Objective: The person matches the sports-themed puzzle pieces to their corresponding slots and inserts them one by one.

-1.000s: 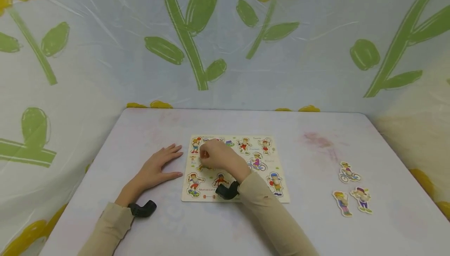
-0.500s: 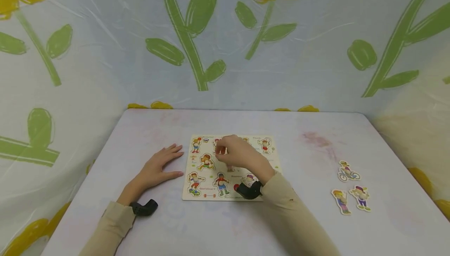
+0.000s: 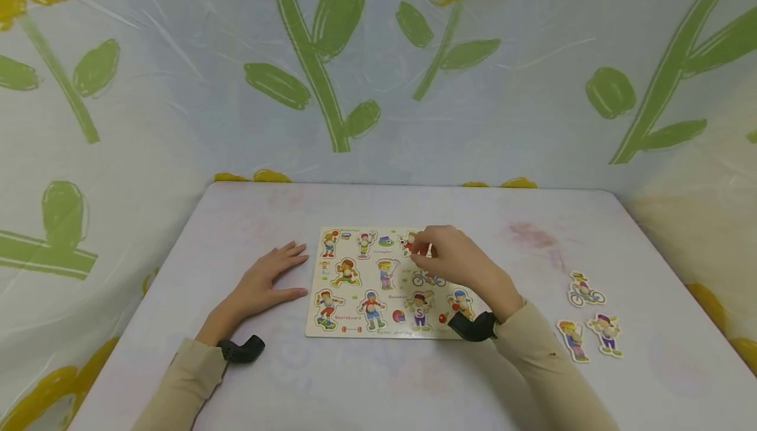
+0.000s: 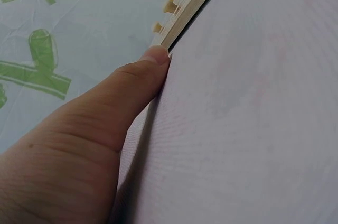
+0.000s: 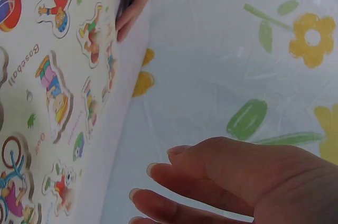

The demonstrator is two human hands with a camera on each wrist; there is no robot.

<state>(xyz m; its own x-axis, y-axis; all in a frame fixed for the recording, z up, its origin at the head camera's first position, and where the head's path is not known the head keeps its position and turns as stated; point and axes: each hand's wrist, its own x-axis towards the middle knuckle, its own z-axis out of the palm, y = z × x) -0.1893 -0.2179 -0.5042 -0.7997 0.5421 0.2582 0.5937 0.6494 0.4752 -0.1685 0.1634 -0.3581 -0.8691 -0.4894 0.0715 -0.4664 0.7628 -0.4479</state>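
Observation:
A cream puzzle board (image 3: 314, 286) with sports figures and printed words lies on the table. Most figures carry small round knobs. My left hand (image 3: 266, 280) rests beside its left edge, fingers spread; in the left wrist view the thumb (image 4: 137, 84) touches the board's side. Above the board's right part hovers my right hand (image 3: 464, 260), partly covering the upper right figures. Its fingers (image 5: 163, 205) bend loosely, with nothing between them in the right wrist view. A fishing figure (image 5: 53, 92) and a bicycle figure (image 5: 13, 182) appear there as sunken outlines.
Right of the board lie three loose pieces: a cyclist (image 3: 585, 290), a fishing figure (image 3: 573, 341) and a baseball batter (image 3: 606, 335). Flowered cloth (image 3: 449, 122) hangs behind the table (image 3: 355, 385) and at both sides.
The right hand has travelled rightward across the board, uncovering the running, volleyball and fishing figures on its left and middle. My left hand and the loose pieces stay in place.

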